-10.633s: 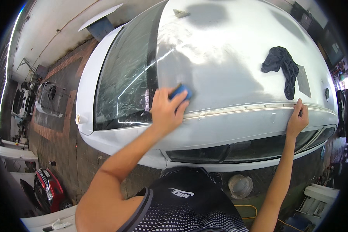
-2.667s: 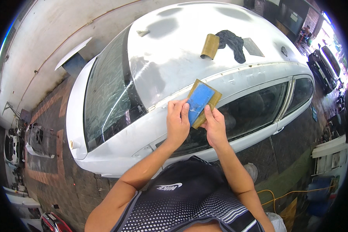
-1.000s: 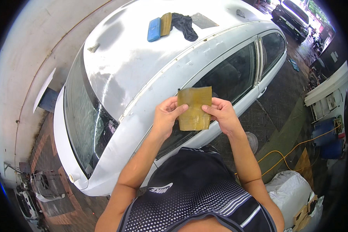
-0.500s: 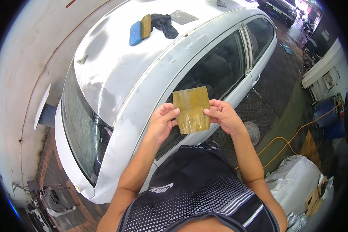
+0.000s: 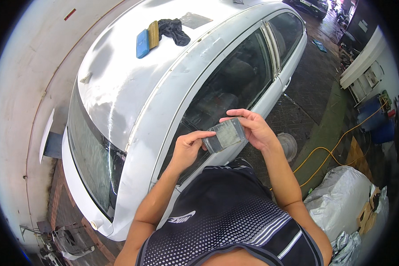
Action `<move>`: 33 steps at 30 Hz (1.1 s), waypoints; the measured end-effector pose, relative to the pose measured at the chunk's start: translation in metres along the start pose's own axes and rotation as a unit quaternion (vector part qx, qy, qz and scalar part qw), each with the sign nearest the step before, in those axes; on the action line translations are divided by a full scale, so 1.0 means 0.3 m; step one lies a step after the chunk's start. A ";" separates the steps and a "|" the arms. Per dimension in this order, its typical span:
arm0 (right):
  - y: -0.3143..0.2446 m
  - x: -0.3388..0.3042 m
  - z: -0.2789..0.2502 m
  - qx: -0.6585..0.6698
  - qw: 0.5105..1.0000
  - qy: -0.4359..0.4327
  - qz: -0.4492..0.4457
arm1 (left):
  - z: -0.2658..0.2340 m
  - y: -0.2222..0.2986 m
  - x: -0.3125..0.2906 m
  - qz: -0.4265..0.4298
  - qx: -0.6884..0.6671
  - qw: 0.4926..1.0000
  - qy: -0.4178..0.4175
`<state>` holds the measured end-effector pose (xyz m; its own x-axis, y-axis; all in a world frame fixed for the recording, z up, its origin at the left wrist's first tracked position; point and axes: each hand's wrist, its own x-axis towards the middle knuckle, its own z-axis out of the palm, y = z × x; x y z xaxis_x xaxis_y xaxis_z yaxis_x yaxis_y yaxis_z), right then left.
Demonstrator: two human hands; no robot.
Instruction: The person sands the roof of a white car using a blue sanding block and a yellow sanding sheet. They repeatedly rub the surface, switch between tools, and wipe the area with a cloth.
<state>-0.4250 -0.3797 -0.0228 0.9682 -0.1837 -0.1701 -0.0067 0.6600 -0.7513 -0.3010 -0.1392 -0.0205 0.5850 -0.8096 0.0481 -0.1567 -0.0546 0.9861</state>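
A sheet of sandpaper (image 5: 226,135) is between my two hands, over the side of the white car and in front of my chest. It looks folded, with the dark grey face outward and a pale worn patch in its middle. My left hand (image 5: 188,148) pinches the left end, its index finger lying along the top. My right hand (image 5: 255,128) grips the right end, with some fingers lifted above the edge. The car roof (image 5: 133,80), in patchy white and grey, is beyond my hands to the left.
On the roof lie a blue block (image 5: 142,43), a tan piece of sandpaper (image 5: 153,34), a black cloth (image 5: 175,32) and a grey sheet (image 5: 195,20). A yellow hose (image 5: 317,160) runs over the floor at right, beside a silver-covered heap (image 5: 337,195). A wall (image 5: 22,88) stands left.
The sandpaper was held up flat with its yellow-tan back showing; now it is turned and looks folded, dark face out. My right hand has shifted up along its edge, and the view has moved slightly.
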 end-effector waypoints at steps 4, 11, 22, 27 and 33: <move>-0.012 -0.027 0.027 0.093 0.995 0.016 0.039 | -0.003 -0.011 0.009 -0.026 -0.066 0.997 0.038; 0.023 -0.032 0.046 -0.083 0.993 0.071 -0.046 | 0.006 0.005 0.008 -0.024 -0.154 0.986 0.059; -0.006 0.011 0.041 -0.057 0.996 0.046 -0.051 | -0.061 0.048 -0.021 -0.004 -0.106 0.994 0.015; -0.004 0.052 0.047 -0.031 0.999 0.037 -0.019 | -0.085 0.077 -0.031 0.223 0.216 0.950 0.041; 0.064 0.101 0.085 -0.082 0.993 0.032 0.078 | -0.078 0.061 -0.015 0.271 0.202 0.926 0.167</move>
<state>-0.3894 -0.3539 -0.0260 0.9342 -0.1376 -0.3290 -0.2014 0.5578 -0.8052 -0.2879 -0.1229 0.0010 0.5361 -0.5589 0.6326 -0.7451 0.0389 0.6658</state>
